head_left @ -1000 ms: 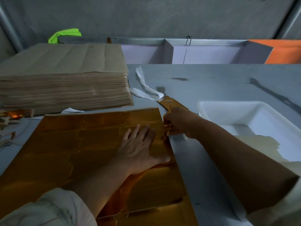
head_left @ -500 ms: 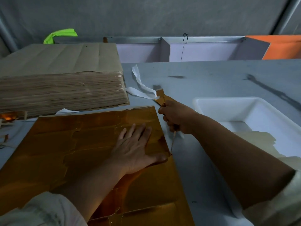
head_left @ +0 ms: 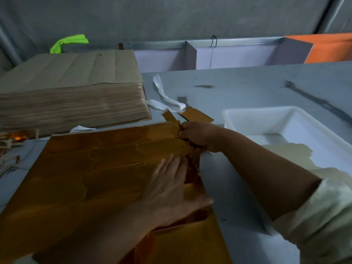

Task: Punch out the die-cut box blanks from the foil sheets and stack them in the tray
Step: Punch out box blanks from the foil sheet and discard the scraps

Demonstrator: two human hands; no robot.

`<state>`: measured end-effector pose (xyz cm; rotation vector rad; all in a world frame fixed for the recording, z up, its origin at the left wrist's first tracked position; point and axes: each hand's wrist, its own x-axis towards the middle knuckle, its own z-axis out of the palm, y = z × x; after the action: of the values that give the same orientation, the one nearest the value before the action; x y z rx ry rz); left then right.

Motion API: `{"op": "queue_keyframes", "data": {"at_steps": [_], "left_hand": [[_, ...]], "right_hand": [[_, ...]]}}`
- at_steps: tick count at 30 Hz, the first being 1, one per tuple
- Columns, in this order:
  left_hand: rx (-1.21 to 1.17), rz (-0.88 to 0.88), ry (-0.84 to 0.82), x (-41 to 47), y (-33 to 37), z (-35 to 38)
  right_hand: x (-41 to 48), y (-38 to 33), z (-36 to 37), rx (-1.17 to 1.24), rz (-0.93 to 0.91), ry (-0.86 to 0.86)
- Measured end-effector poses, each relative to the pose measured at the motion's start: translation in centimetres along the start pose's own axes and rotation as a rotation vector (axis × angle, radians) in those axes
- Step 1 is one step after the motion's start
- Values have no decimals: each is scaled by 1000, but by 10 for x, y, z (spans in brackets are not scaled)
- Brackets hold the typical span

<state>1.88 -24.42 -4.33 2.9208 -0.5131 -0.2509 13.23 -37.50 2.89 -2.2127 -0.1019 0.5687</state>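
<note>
Gold foil fills the near tabletop, and both hands work at its far right corner. The right hand is curled tight, pinching a narrow strip of foil trim that stands up past the knuckles at the corner of the foil sheet. The left hand lies flat, fingers spread, palm down on the sheet just nearer the body; it is blurred, so how hard it presses is unclear. The sheet's long axis runs away from the person, and its right edge passes between the two hands. Just beyond the right hand a loose gold piece rests on the grey tabletop. The white tray lies to the right of the right forearm, with pale blanks inside. The right hand is nearer it. A tall stack of brown sheets stands far left.
</note>
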Motion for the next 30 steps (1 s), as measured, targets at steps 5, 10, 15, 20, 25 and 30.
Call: {"op": "queue_keyframes", "data": {"at_steps": [5,10,15,20,25,30], "left_hand": [[85,-3,29,1,9,20],[77,9,22,1,9,22],[72,13,25,1,7,20],[94,9,29,2,8,21],[92,15,42,2,6,24],[90,23,37,2,4,24]], "right_hand": [[1,-1,0,78,-7,-3],[5,0,-4,132,33,-25],[5,-5,-6,39,20,-108],[1,-7,-19,151,49,-49],[-7,-10,-26,101,54,-60],[-1,-8,-28,-160,71,-44]]}}
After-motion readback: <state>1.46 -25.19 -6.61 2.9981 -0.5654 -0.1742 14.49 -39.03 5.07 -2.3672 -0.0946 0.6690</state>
